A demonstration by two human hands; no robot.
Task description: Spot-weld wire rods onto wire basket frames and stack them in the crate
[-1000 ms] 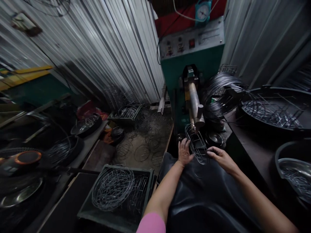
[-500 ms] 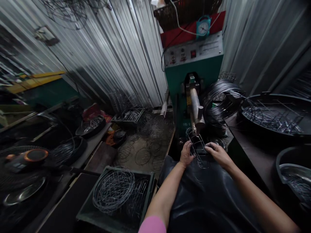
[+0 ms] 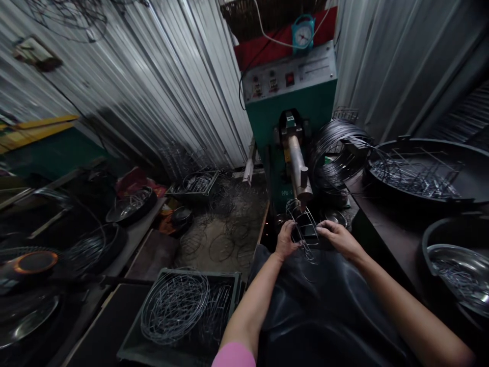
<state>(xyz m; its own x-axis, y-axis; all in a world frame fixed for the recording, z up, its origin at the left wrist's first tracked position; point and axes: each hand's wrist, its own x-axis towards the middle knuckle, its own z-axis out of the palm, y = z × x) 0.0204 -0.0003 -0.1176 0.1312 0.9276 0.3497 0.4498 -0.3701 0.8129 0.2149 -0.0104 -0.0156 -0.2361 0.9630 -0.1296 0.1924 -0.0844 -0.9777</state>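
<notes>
Both my hands grip a small wire frame (image 3: 305, 227) made of thin bent rods, held at the tip of the spot welder (image 3: 300, 165). My left hand (image 3: 287, 241) has its fingers closed on the frame's left side. On the other side, my right hand (image 3: 338, 238) pinches the frame's right edge between thumb and fingers. The frame's far end sits under the welder's upper electrode (image 3: 303, 193); whether they touch I cannot tell. Below the hands a dark apron (image 3: 324, 306) covers my lap.
A green crate (image 3: 128, 336) of wire rings and frames stands at lower left. On the right are a wire coil (image 3: 336, 153), a large black pan (image 3: 473, 163) with metal pieces and a tub (image 3: 430, 239) holding a metal bowl. The welder's control panel (image 3: 313, 69) rises behind.
The view has shifted a little, so the surroundings sit further left. Both hands still hold the wire frame at the welder tip. Small sparks now show left of the frame.
</notes>
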